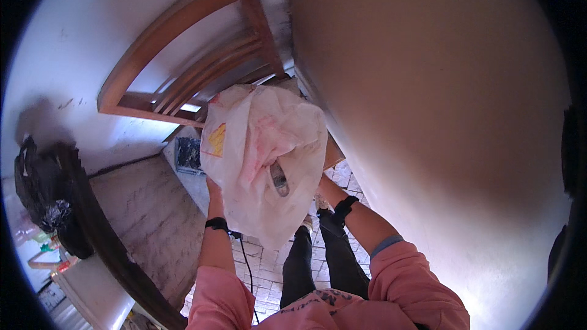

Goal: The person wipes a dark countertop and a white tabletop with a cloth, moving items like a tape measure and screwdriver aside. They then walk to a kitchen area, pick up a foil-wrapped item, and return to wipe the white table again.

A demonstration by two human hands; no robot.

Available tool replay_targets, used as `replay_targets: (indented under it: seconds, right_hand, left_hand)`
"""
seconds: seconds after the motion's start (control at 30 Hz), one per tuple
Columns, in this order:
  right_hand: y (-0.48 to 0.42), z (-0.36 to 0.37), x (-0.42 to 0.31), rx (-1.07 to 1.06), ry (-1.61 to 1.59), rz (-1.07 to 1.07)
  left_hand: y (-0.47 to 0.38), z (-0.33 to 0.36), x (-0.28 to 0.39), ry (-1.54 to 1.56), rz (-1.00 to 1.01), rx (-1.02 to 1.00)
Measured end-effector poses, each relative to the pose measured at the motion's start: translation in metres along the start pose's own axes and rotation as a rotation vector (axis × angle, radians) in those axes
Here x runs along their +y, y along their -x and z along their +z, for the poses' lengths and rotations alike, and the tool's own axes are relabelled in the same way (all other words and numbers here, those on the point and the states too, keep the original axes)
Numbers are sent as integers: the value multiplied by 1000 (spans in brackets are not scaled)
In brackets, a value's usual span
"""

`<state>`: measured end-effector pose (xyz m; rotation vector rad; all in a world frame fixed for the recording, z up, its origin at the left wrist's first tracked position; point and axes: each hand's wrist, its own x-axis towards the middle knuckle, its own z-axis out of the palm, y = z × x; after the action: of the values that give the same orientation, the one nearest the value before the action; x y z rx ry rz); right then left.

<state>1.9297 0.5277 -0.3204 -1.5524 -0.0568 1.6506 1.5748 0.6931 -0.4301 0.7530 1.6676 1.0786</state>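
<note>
A large white plastic sack [298, 137] with pink and yellow printing fills the middle of the view, between my two arms. Through an opening in its front a dark, shiny object shows; I cannot tell what it is. My left hand [214, 189] is at the sack's lower left side, its fingers hidden behind the plastic. At the lower right side is my right hand [323, 184], with its fingers hidden too. Both hands appear to support the sack from its sides. Behind it stands a wooden chair [183, 27] with a slatted back, its seat mostly covered by the sack.
A plain wall [412, 78] runs along the right. Black plastic bags [43, 183] hang at the far left, by a dark curved edge [101, 233]. A blue-black item [188, 153] lies left of the sack. Paving [261, 256] shows beneath, with a black cable.
</note>
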Motion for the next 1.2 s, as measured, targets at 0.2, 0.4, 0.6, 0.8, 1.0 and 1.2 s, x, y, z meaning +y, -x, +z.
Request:
replay_targets:
  seconds: [0.2, 0.4, 0.6, 0.8, 1.0, 1.2]
  right_hand:
    - [-10, -5, -23, 25, 67, -40]
    - [-17, -1, -35, 48, 141, -60]
    - [15, -12, -38, 132, 174, 99]
    - [110, 2, -56, -36, -95, 175]
    - [117, 92, -118, -663, -445, 66]
    - [88, 133, -157, -463, -31, -169]
  left_hand:
    - [26, 1, -1, 76, -24, 19]
    - [57, 6, 4, 175, -48, 43]
    - [146, 12, 50, 237, -55, 258]
    - [263, 23, 121, 65, 120, 53]
    - [292, 70, 153, -439, 524, -168]
    - [250, 132, 163, -520, 475, -170]
